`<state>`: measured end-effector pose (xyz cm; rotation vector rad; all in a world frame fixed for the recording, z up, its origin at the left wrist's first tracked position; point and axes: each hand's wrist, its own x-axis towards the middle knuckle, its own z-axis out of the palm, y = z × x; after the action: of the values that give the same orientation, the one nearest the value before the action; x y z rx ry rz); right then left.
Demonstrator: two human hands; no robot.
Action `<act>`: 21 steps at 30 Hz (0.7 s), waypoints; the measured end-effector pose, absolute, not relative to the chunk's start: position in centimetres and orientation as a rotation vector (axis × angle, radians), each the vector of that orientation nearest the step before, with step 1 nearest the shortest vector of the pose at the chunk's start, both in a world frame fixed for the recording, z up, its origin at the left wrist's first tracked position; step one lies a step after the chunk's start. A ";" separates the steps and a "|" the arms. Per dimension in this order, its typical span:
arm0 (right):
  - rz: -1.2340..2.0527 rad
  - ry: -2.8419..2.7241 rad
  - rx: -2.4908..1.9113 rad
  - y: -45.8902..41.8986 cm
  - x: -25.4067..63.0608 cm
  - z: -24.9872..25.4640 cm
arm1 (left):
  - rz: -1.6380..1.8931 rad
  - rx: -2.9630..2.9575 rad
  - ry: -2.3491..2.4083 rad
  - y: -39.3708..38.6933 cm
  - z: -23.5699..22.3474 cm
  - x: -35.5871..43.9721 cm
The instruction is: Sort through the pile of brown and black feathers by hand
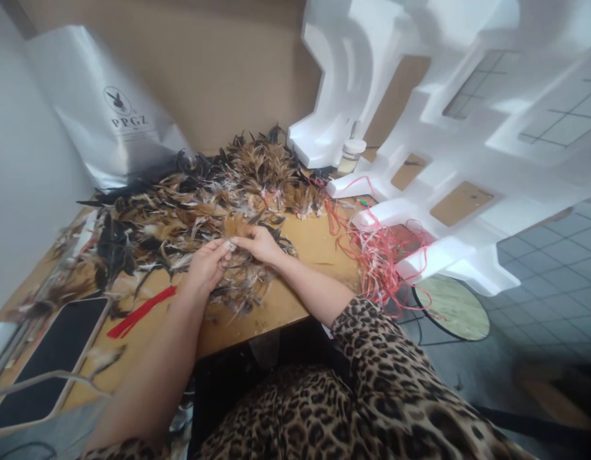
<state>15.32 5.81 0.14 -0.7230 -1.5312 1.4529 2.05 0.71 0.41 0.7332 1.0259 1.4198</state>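
Over the front of a wooden table, my left hand (pixel 209 263) and my right hand (pixel 259 245) meet fingertip to fingertip. Both are closed in a pinch around the pale base of a small bunch of brown feathers (pixel 235 225), whose tips fan out away from me. Beyond and left of my hands spreads a wide heap of loose brown, black and white feathers (pixel 175 214). More feathers (pixel 242 291) lie just below my fingers. A strip of red ribbon or cord (pixel 142 312) rests left of my left wrist.
A phone (pixel 50 358) with a cable across it lies front left. Behind stands a silver bag (pixel 113 121). At right are white foam packaging (pixel 468 160), a white-lidded jar (pixel 353 153) and tangled pink-red strings (pixel 376 262) hanging past the table edge above a round stool (pixel 453 306).
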 end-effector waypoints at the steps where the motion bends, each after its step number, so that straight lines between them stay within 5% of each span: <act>1: 1.441 -1.556 -0.747 5.9 15.6 0.3 | 1.414 0.741 1.054 0.7 0.5 2.0; 11: 0.997 -1.639 -1.177 12.0 28.6 5.2 | 1.499 0.775 1.180 0.8 0.2 1.3; 21: 0.697 -1.765 -1.801 16.6 35.5 3.4 | 1.512 0.818 1.123 1.2 -0.3 0.7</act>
<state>35.49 16.64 3.36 -1.8012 -1.7652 0.6969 0.70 1.20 -0.26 0.8177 1.1227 1.5122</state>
